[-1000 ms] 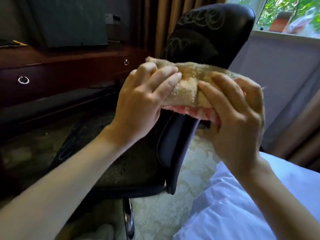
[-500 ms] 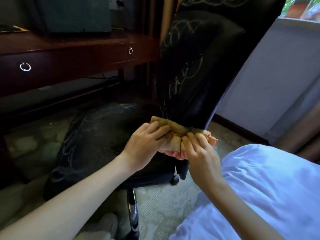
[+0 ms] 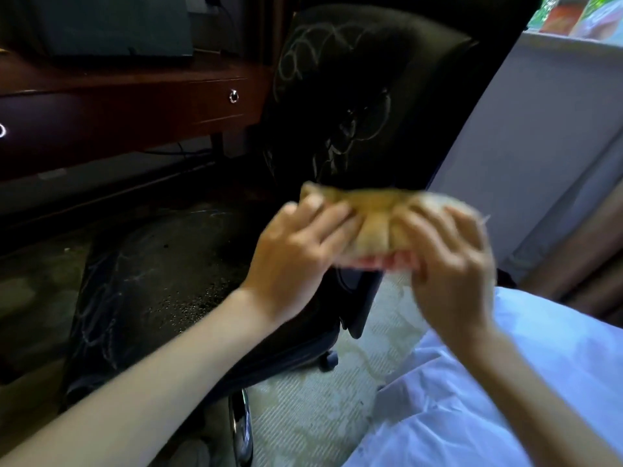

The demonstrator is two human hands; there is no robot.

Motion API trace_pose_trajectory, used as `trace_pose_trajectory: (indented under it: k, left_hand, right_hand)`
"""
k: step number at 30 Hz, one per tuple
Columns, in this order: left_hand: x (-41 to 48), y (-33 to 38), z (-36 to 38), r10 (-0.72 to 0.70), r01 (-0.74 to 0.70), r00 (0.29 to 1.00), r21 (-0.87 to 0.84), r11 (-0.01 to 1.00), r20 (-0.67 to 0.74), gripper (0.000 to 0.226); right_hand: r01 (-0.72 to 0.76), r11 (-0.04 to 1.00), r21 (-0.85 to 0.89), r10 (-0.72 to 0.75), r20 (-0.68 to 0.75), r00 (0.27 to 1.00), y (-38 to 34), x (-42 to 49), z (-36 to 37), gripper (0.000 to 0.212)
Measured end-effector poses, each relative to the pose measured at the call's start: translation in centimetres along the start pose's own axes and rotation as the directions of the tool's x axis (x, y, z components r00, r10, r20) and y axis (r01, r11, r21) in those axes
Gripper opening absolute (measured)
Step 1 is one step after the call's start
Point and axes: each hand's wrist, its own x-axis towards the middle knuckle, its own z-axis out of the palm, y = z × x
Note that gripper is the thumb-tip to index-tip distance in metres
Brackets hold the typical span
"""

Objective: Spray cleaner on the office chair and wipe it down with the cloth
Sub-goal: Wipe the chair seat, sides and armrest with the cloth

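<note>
Dim room, cream patterned carpet (image 3: 303, 416) underfoot: we hold a tan terry cloth (image 3: 374, 220), pink along its near edge, bunched in front of the lower backrest of a black leather office chair (image 3: 371, 96). Our left hand (image 3: 296, 254) grips the cloth's left end and our right hand (image 3: 451, 264) its right end, fingers curled over the top. Half a second ago the cloth sat lower, in the crease where backrest meets seat. It has since risen, and the blur suggests an upward stroke. We judge the wiping under way, though pale scribbled marks show on backrest and seat. Whether the cloth touches the leather, we cannot tell. Its long axis runs left to right, about level, across the backrest's width. Behind stands a dark wooden desk (image 3: 135, 106) with a ring-pull drawer; pale blue-white bedding (image 3: 505, 382) lies at lower right.
</note>
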Motion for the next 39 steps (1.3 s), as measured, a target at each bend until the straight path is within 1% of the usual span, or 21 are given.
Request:
trace_pose_trajectory:
  k: [2,3,5,8,10,12,14,16,18,21,24,28,29,31,33,36,37,39]
  left_hand:
    - [3.9,-0.4,-0.4,-0.018,0.023,0.995,0.052,0.998,-0.097,0.034]
    - [5.5,-0.8,-0.3,-0.02,0.03,0.992,0.083,0.996,-0.121,0.031]
    - [7.4,-1.6,0.4,-0.011,0.028,0.993,0.137,0.99,-0.121,0.029]
    - [7.1,-2.1,1.9,0.021,-0.015,0.999,0.16,0.987,-0.036,0.031]
    - [5.5,-2.1,2.4,0.042,-0.043,0.999,0.142,0.989,0.015,0.032]
    - [3.4,-2.0,2.7,0.053,-0.059,0.997,0.118,0.991,0.052,0.033]
    - [1.2,-1.8,3.1,0.075,-0.085,0.992,0.099,0.991,0.101,0.032]
    - [-1.0,-1.5,3.9,0.098,-0.116,0.979,0.092,0.989,0.177,0.031]
    - [-3.0,-1.3,4.9,0.11,-0.134,0.962,0.08,0.988,0.252,0.032]
    - [-5.6,-1.0,6.4,0.107,-0.136,0.934,0.062,0.989,0.34,0.036]
    - [-7.8,-0.7,7.9,0.101,-0.127,0.904,0.037,0.991,0.415,0.039]
    - [-10.7,0.0,9.6,0.092,-0.113,0.857,0.011,0.994,0.507,0.04]
    - [-11.3,0.1,9.7,0.094,-0.108,0.853,-0.003,0.994,0.513,0.039]
    - [-11.8,0.1,9.4,0.089,-0.089,0.873,-0.023,0.996,0.48,0.036]
    - [-10.8,-0.1,8.2,0.079,-0.072,0.92,-0.033,0.997,0.385,0.035]
    - [-6.4,-0.2,5.5,0.061,-0.063,0.984,0.01,0.998,0.169,0.032]
    - [-4.5,-0.4,4.7,0.048,-0.052,0.995,0.044,0.998,0.09,0.032]
    - [-0.9,-0.9,3.5,0.009,-0.004,0.999,0.112,0.994,-0.043,0.031]
  right_hand:
    - [0.05,0.995,-0.083,-0.06,-0.119,0.991,1.9,3.9,-1.1,0.021]
    - [0.071,0.99,-0.125,-0.088,-0.136,0.987,2.9,5.6,-1.2,0.02]
    - [0.1,0.977,-0.188,-0.116,-0.078,0.99,4.4,7.8,-0.7,0.027]
    - [0.136,0.958,-0.253,-0.14,0.004,0.99,5.1,7.3,1.2,0.025]
    - [0.166,0.955,-0.246,-0.161,0.043,0.986,4.5,5.4,2.0,0.023]
    - [0.177,0.958,-0.227,-0.154,0.115,0.981,3.5,3.2,2.5,0.023]
    - [0.166,0.962,-0.218,-0.12,0.208,0.971,2.6,0.8,3.2,0.024]
    - [0.154,0.971,-0.183,-0.093,0.303,0.949,1.9,-1.8,4.1,0.03]
    - [0.141,0.979,-0.149,-0.074,0.384,0.92,1.5,-4.1,5.2,0.035]
    - [0.113,0.989,-0.096,-0.051,0.491,0.869,1.4,-7.4,7.4,0.037]
    - [0.021,0.999,-0.043,0.007,0.561,0.828,1.4,-10.6,9.6,0.031]
    - [-0.096,0.995,-0.007,0.077,0.643,0.762,0.6,-14.2,11.8,0.029]
    - [-0.118,0.993,0.005,0.087,0.645,0.76,0.4,-14.5,11.9,0.029]
    - [-0.147,0.989,0.031,0.101,0.584,0.805,0.2,-14.3,11.2,0.03]
    - [-0.125,0.991,0.055,0.084,0.47,0.878,0.2,-12.7,9.4,0.035]
    - [-0.038,0.998,0.048,0.026,0.226,0.974,1.1,-8.0,6.1,0.037]
    - [-0.014,0.999,0.03,0.01,0.133,0.991,1.6,-5.9,5.2,0.036]
    - [0.023,0.999,-0.026,-0.024,-0.023,0.999,2.7,-1.5,3.7,0.038]
